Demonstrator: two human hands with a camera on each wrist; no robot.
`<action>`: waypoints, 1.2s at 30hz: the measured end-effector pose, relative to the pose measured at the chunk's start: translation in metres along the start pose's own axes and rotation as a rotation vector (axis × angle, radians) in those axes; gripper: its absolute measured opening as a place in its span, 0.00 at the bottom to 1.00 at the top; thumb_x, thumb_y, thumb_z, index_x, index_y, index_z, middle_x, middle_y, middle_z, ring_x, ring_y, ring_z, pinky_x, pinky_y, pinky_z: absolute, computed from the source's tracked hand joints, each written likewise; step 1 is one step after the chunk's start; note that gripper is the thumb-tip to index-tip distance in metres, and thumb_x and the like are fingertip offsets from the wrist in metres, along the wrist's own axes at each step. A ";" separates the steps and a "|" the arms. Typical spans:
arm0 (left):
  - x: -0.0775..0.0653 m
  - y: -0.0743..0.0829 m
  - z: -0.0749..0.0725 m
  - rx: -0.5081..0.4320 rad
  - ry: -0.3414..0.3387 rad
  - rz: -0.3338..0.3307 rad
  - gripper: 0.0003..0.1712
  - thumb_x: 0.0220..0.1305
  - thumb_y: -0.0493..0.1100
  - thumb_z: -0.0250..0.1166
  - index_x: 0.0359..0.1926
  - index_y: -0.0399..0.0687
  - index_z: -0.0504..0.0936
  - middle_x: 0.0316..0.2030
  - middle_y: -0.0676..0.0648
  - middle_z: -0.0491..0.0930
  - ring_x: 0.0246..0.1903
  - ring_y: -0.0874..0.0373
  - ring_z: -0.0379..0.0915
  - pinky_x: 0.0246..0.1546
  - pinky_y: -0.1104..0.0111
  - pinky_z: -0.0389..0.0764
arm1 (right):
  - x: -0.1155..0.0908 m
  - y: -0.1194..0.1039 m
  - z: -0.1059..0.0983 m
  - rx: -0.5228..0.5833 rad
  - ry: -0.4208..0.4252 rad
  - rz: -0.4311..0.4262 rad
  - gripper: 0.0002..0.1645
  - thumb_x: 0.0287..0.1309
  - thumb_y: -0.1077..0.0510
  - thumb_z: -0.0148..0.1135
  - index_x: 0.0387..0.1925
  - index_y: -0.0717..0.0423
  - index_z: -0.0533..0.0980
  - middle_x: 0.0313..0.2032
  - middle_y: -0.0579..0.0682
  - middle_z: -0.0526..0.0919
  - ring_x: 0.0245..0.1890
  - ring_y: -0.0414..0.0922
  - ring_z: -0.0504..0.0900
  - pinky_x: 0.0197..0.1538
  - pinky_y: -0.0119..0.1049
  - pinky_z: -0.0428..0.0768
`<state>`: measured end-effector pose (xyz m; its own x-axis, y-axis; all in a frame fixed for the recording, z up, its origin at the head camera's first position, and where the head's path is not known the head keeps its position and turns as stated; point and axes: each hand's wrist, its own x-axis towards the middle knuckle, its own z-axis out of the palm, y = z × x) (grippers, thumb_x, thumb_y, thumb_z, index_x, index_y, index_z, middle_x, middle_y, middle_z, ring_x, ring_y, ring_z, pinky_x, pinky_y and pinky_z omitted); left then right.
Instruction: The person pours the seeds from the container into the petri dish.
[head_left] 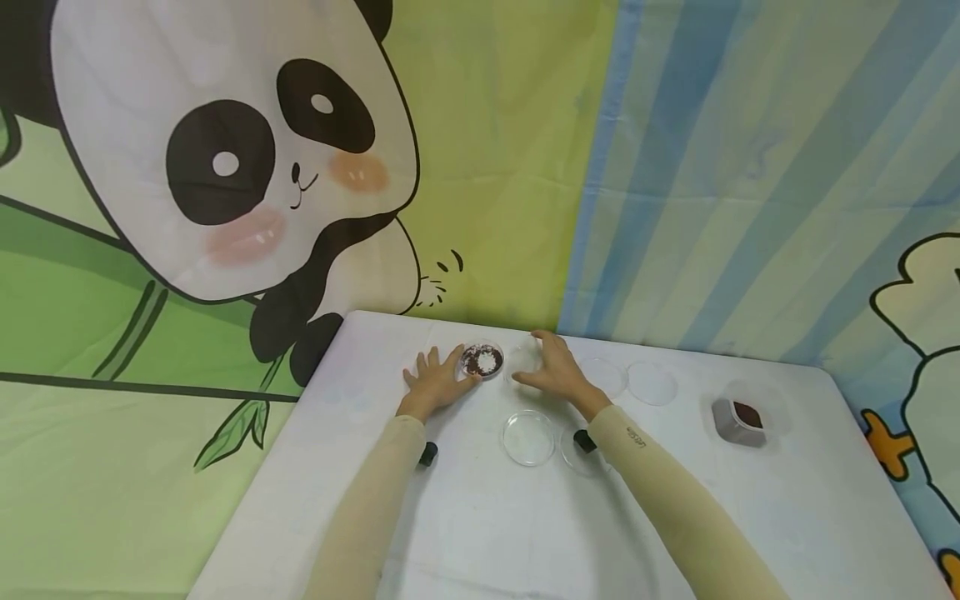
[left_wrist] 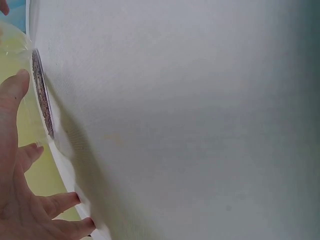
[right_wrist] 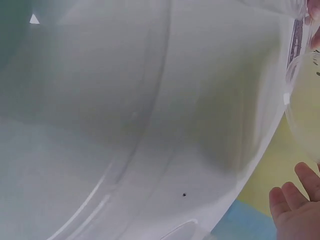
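Observation:
A round clear petri dish holds dark brown granules with a white patch in the middle. My left hand holds it at its left side between thumb and index finger, the other fingers spread over the table. In the left wrist view the dish shows edge-on beside the thumb. Just to its right, my right hand grips a clear round lid between thumb and fingers. The right wrist view shows that lid tilted on edge, close to the filled dish.
Nearer on the white table lie a clear dish and another partly under the right wrist. Two clear discs, one farther out, lie right of the right hand. A grey container with brown contents stands at right.

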<state>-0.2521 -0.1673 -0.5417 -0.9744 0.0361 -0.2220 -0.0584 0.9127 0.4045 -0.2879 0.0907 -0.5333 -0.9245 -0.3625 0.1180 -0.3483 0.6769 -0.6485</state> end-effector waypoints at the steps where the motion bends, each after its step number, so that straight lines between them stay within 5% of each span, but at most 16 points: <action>1: 0.000 0.000 0.000 0.000 0.001 0.001 0.48 0.65 0.74 0.55 0.79 0.66 0.52 0.76 0.30 0.43 0.73 0.26 0.32 0.63 0.28 0.36 | 0.001 -0.001 0.001 0.011 0.001 0.001 0.58 0.46 0.45 0.78 0.70 0.67 0.59 0.65 0.64 0.68 0.67 0.60 0.64 0.68 0.53 0.63; 19: -0.004 0.002 -0.002 0.012 0.016 0.001 0.48 0.65 0.73 0.56 0.79 0.64 0.52 0.76 0.30 0.44 0.73 0.26 0.33 0.63 0.28 0.37 | 0.015 -0.022 0.013 0.101 0.017 -0.077 0.57 0.48 0.52 0.77 0.72 0.68 0.57 0.68 0.66 0.64 0.69 0.60 0.63 0.70 0.53 0.62; 36: -0.001 0.000 -0.001 0.021 0.016 0.010 0.50 0.62 0.77 0.55 0.79 0.66 0.54 0.75 0.29 0.46 0.72 0.25 0.35 0.63 0.27 0.39 | 0.032 -0.038 0.031 0.174 -0.041 -0.099 0.58 0.48 0.55 0.79 0.74 0.62 0.56 0.68 0.63 0.62 0.62 0.60 0.69 0.63 0.52 0.71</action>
<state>-0.2518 -0.1679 -0.5408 -0.9783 0.0386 -0.2035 -0.0444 0.9206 0.3881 -0.2991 0.0338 -0.5284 -0.8787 -0.4500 0.1592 -0.4018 0.5173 -0.7556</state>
